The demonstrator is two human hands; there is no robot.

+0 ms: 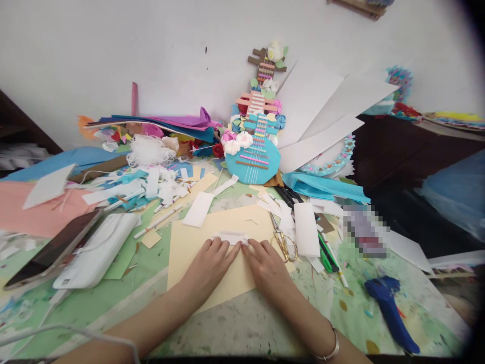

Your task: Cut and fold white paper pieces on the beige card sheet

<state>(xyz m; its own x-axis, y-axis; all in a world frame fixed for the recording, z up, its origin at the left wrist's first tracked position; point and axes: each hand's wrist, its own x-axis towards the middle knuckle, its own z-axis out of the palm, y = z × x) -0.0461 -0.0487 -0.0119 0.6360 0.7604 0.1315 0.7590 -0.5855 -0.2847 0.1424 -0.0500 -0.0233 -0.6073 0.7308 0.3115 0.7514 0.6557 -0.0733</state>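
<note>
A small piece of white paper point(232, 236) lies on a cream sheet of paper point(185, 253), its near edge under my fingertips. My left hand point(212, 259) grips the left part of this paper, with fingers bent and thumb pointing inward. On the right end, my right hand point(263, 260) holds it the same way, and the two thumbs nearly meet. Part of the paper is hidden by the fingers, so I cannot tell how far it is folded or rolled. Gold-handled scissors point(283, 241) lie just beyond my right hand.
A blue glue gun point(392, 311) lies at the right, near a white roll point(306, 230) and a green cutter point(328, 253). A phone point(53, 247) and white power bank point(96, 250) lie left. Behind stand paper instruments point(253, 162); paper scraps point(166, 192) lie around.
</note>
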